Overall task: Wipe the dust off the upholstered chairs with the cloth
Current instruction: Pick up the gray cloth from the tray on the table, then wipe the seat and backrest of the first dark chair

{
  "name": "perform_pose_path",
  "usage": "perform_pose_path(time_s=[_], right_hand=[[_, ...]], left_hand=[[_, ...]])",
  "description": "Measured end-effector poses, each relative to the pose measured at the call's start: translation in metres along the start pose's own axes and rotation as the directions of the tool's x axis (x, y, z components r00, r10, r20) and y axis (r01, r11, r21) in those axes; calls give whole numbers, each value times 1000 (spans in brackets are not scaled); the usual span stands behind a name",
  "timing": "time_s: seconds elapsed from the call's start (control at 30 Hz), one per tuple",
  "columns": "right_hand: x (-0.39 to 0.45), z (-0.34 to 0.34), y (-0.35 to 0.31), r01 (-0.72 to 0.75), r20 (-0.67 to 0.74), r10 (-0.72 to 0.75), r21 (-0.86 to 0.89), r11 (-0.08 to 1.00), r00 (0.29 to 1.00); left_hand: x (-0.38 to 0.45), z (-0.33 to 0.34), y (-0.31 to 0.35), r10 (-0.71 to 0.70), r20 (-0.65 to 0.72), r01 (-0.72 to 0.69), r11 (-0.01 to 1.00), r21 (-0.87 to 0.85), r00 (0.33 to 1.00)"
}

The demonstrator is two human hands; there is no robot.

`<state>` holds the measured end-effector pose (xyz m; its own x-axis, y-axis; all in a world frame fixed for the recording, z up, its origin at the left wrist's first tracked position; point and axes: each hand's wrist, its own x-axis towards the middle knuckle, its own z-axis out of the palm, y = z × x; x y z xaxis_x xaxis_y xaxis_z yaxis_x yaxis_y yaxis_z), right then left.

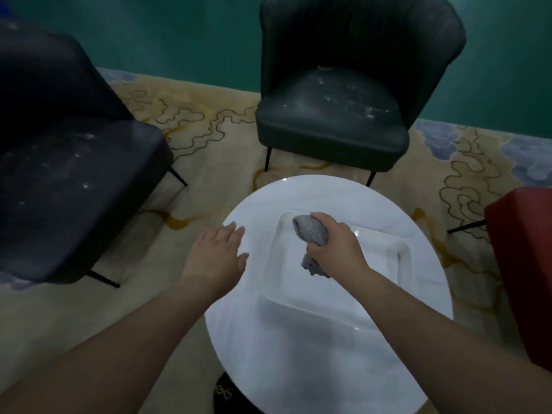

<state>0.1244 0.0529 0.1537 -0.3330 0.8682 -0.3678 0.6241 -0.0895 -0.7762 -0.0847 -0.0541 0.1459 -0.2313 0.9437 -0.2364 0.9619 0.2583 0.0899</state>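
- right hand point(331, 245) fist-curled round grey cloth point(310, 231), bunched; one end sticks out past the knuckles toward the far side, other end hangs below the palm
- cloth is over the white rectangular tray point(400, 249), near its far-left corner; cannot tell if the hanging end touches the tray floor
- left hand point(218, 252) flat, fingers straight and slightly spread, palm down, holding nothing; fingertips over the left edge of the round white table point(298, 354), rest of the hand beyond the edge; contact with the tabletop unclear
- both forearms bare, coming in from the bottom corners of the view
- tray sits in the middle of the tabletop, skewed to the table edge
- dark green upholstered chair point(334, 115) just past the far edge of the table, facing it; whitish dust specks across the seat
- dark blue-black upholstered chair point(74, 180) left of the table, well apart from it; dust specks on its seat too
- red chair point(525, 264) at the right edge of the view, only partly visible, close to the table's right side
- beige carpet point(209, 121) with squiggly line pattern under everything; teal wall point(179, 31) behind the chairs
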Motion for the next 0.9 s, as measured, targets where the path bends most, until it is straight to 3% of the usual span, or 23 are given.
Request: perform_pose_path(time_s=[0.17, 0.27, 0.63, 0.9], right_hand=[[6, 48, -62, 90, 38, -88, -60, 994, 995], [12, 86, -95, 165, 40, -160, -183, 969, 986], [48, 235, -209, 252, 31, -250, -149, 956, 968], [100, 286, -248, 271, 63, -264, -191, 943, 962]], left_hand=[[-22, -22, -63, -126, -18, 125, 992, -17, 992], [-32, -34, -109, -176, -26, 175, 984, -34, 984], [-41, -59, -303, -263, -51, 261, 965, -39, 963], [-16, -47, -376, -336, -41, 333, 941, -61, 941]])
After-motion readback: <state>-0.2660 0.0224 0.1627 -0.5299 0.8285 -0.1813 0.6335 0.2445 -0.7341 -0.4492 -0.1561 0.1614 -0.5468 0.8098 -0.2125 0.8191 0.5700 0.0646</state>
